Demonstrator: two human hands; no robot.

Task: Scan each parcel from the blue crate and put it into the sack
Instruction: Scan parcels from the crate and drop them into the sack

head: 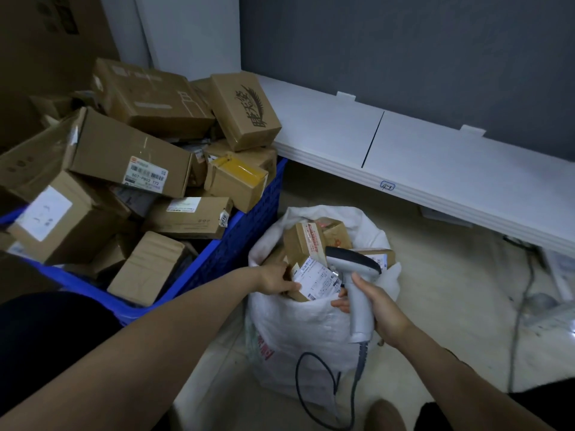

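Note:
A blue crate [249,219] on the left is heaped with several cardboard parcels [124,154]. To its right stands a white sack [298,331] holding several boxes. My left hand [277,279] grips a small cardboard parcel [314,279] with a white label, at the sack's mouth on top of the other boxes. My right hand [378,309] holds a grey handheld scanner [357,287] by its handle, its head just above and right of that parcel. The scanner's black cable [306,393] loops down in front of the sack.
A low white shelf [420,157] runs along the grey wall at the right. Grey cables [522,309] and clutter lie on the floor beneath it. A large brown carton [46,42] stands behind the crate. My knees [385,415] show at the bottom edge.

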